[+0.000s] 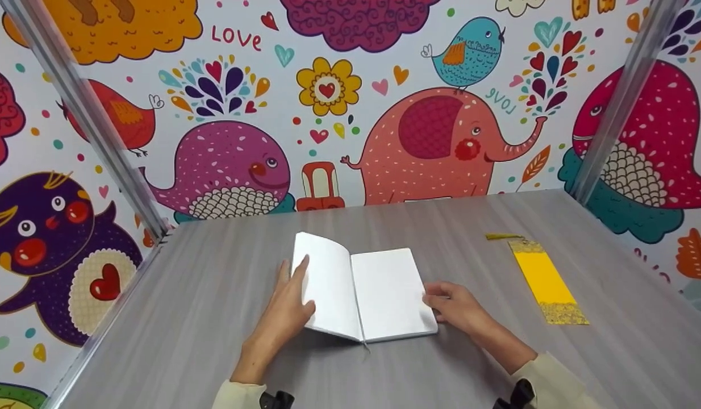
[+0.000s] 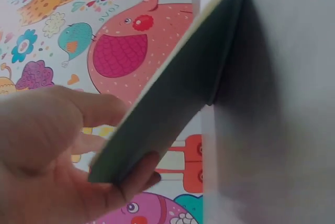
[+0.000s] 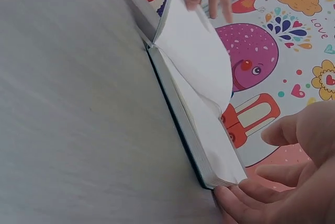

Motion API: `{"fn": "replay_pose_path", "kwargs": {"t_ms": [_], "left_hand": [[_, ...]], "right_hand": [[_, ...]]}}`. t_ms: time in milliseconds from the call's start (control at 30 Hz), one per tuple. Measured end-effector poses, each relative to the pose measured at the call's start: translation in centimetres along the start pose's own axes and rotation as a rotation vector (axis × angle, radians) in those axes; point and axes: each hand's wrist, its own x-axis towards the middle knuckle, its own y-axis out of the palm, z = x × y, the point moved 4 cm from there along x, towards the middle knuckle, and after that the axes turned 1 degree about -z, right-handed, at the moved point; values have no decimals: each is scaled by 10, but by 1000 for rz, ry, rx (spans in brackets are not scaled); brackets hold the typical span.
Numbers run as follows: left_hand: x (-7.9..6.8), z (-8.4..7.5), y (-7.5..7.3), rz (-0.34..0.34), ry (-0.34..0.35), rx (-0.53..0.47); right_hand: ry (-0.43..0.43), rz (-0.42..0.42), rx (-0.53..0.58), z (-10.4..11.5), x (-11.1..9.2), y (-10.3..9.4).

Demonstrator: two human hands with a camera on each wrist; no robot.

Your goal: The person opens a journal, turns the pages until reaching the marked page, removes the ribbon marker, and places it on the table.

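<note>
An open notebook (image 1: 389, 295) with blank white pages and a dark green cover (image 2: 172, 88) lies on the table. Its left side is raised at a slant, held by my left hand (image 1: 288, 304) with the thumb on the page side and fingers behind the cover. My right hand (image 1: 458, 307) is at the notebook's right edge. In the right wrist view, the fingertips (image 3: 230, 195) of that hand touch the lower corner of the page block, while its thumb stands apart from the paper. A thin ribbon (image 1: 366, 347) pokes out below the spine.
A yellow bookmark-like strip (image 1: 546, 278) with patterned ends and a tassel (image 1: 503, 236) lies right of the notebook on the grey wood-grain table (image 1: 214, 284). Printed walls (image 1: 328, 142) with cartoon animals rise behind and at both sides, with metal posts (image 1: 83, 113) at the corners.
</note>
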Motion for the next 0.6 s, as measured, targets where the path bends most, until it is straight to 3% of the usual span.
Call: {"fn": "replay_pose_path", "kwargs": {"t_ms": [167,300,600], "left_hand": [[-1,-15,-4,6,19,-222],[-2,-22,1,70,61,-373],[-2,-31,29,167,138,-457]], "right_hand": [[9,12,20,0,-1,1],[24,30,55,0,-2,-1],[-19,145,97,4,-5,-4]]}}
